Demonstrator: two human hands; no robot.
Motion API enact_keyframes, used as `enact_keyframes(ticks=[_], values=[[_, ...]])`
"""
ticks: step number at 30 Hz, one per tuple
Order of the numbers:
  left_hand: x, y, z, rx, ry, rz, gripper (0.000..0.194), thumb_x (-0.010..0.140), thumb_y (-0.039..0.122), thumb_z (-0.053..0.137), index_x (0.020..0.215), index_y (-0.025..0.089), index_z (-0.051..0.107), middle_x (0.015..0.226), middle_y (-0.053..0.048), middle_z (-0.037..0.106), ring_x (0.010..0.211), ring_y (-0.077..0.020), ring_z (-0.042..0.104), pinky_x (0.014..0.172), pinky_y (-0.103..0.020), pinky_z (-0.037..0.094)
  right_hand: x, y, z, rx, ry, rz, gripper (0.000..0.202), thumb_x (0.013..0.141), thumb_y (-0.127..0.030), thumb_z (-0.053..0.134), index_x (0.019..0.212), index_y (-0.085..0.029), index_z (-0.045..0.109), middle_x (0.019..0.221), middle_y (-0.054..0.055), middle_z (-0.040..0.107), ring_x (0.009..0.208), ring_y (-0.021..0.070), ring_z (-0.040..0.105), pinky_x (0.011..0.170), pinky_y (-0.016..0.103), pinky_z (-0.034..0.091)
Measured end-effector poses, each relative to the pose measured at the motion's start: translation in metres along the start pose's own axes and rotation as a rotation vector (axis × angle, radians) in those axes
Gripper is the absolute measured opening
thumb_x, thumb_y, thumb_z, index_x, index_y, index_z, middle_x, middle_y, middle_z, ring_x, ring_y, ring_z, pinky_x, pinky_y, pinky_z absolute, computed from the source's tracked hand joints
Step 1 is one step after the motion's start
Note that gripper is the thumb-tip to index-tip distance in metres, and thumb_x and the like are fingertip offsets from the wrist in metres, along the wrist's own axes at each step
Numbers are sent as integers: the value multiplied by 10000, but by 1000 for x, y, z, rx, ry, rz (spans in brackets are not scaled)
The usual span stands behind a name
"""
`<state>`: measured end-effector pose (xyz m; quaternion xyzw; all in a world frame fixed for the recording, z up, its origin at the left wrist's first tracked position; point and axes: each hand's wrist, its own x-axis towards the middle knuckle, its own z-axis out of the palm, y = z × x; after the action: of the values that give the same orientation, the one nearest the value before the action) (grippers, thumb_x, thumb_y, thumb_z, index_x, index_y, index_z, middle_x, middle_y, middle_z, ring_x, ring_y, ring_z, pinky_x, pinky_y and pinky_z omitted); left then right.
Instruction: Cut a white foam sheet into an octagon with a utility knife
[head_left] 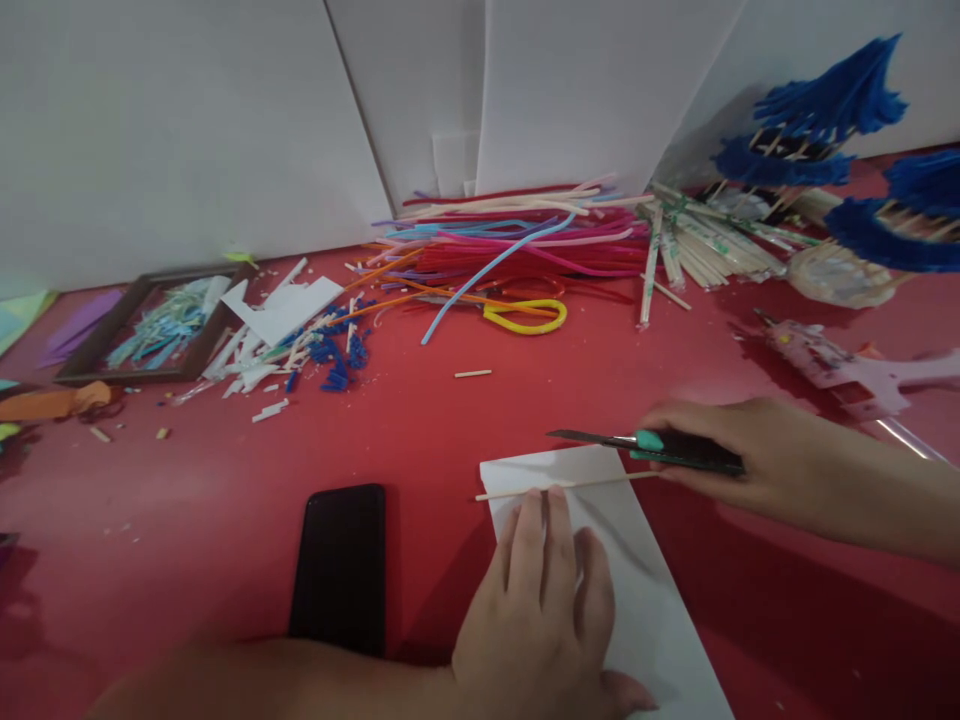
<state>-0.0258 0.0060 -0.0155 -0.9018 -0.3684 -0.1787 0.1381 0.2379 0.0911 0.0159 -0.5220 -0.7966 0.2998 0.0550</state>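
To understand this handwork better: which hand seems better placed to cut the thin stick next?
Probably the right hand: it holds the utility knife, blade out, near the thin stick. The left hand has fingertips on that stick, over the white sheet.

With my left hand (544, 605) I press a thin wooden stick (611, 481) across a white sheet (660, 625), while my right hand (772, 450) grips a utility knife (694, 450), blade bared. A black smartphone (339, 565) lies left of the sheet on the red table (431, 430), pipe cleaners (517, 250) heaped beyond
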Motion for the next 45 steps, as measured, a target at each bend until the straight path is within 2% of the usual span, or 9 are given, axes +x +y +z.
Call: enact_keyframes(ticks=[5,17,30,36,39,41,43,45], values=[[1,0,0,-6,19,5,806,944,842,341,1154,130,656,1244,-184,747,1190,-334,673,1046,-414,447,1,2,4,3,3,-31,263,1000,-454,454,1071,-299,653,931,32,782,772,251,739,642,365,538],[-3,-1,3,11,-7,24,891,850,915,418,1176,129,681,1278,-206,719,1243,-355,607,1087,-427,415,2,1,0,-46,27,-86,225,1000,-373,451,1047,-283,652,871,33,780,703,229,732,591,343,503],[-3,-1,3,6,-1,11,904,833,933,422,1172,135,679,1285,-198,718,1239,-345,623,1087,-421,429,5,3,-2,-10,-4,-61,247,968,-462,496,987,-279,660,806,39,765,672,232,715,567,340,467],[-2,-1,0,12,-52,36,900,810,927,485,1188,128,659,1304,-209,705,1245,-356,607,1092,-427,415,4,4,-3,-51,-17,-83,258,1015,-470,474,995,-283,650,820,28,755,676,225,708,572,332,474],[-2,-2,0,5,-61,41,894,823,919,476,1195,126,651,1309,-213,703,1253,-361,607,1100,-434,409,3,3,-4,-61,-34,-111,251,1028,-455,481,1091,-301,669,930,40,782,763,245,742,625,354,542],[-2,-2,0,1,-57,44,889,833,914,463,1194,123,649,1304,-216,705,1251,-363,611,1103,-437,406,2,0,-3,-69,-5,-142,310,1025,-427,502,1274,-324,654,1122,66,792,932,280,766,752,399,596],[-2,-2,0,2,-50,40,885,842,911,451,1194,123,651,1299,-215,708,1245,-360,616,1103,-434,406,2,-5,0,-98,46,-189,411,1024,-372,483,1411,-321,612,1263,92,763,1063,311,752,883,465,598],[-1,-1,1,5,-53,40,887,848,909,441,1198,122,653,1298,-216,708,1243,-358,616,1099,-431,408,2,-11,4,-143,67,-241,443,1019,-318,437,1417,-313,634,1234,101,776,1032,319,763,889,501,601]])
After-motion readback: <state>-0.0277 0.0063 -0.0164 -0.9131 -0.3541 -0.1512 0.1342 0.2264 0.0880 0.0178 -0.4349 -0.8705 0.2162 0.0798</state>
